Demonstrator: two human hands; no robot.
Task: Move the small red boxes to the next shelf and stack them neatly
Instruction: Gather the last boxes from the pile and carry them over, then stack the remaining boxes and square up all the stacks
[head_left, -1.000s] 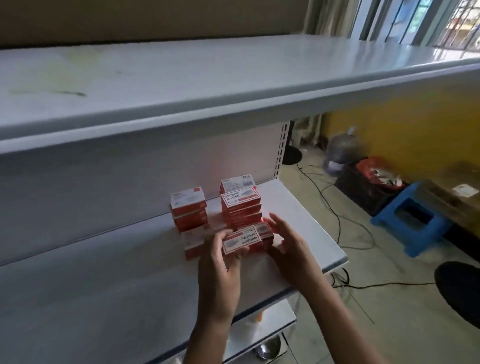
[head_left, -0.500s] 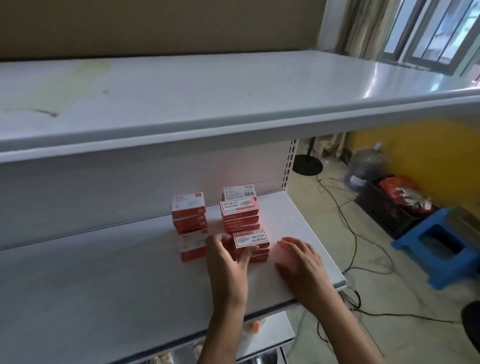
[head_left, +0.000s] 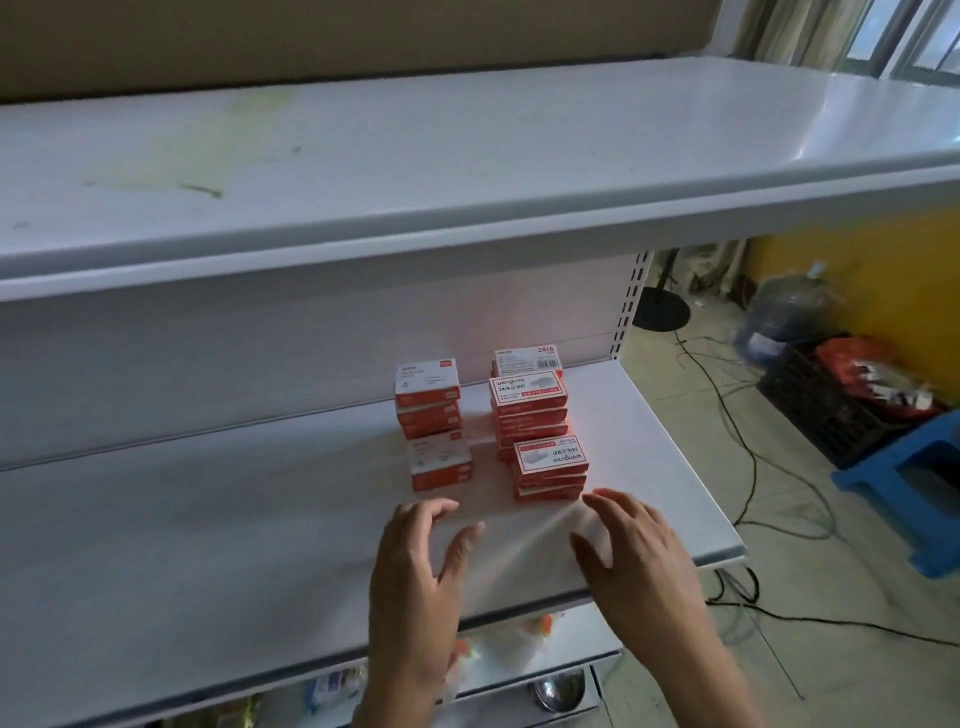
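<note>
Several small red boxes with white labels stand in stacks on the white middle shelf (head_left: 260, 545). A back left stack (head_left: 427, 397) and a lower front left stack (head_left: 441, 462) sit side by side with a tall back right stack (head_left: 529, 402) and a short front right stack (head_left: 549, 470). My left hand (head_left: 421, 577) hovers over the shelf just in front of the stacks, fingers apart and holding nothing. My right hand (head_left: 634, 561) is beside it, also spread and empty, its fingertips close to the front right stack.
A wide white top shelf (head_left: 467, 171) overhangs the stacks. A lower shelf (head_left: 524, 670) holds assorted items. To the right on the tiled floor are a blue stool (head_left: 914, 483), a black crate (head_left: 831, 410), a water jug (head_left: 784, 317) and loose cables.
My left hand has let go of the front right stack and drawn back toward me. My right hand has pulled back too. Both are now empty in front of the stacks.
</note>
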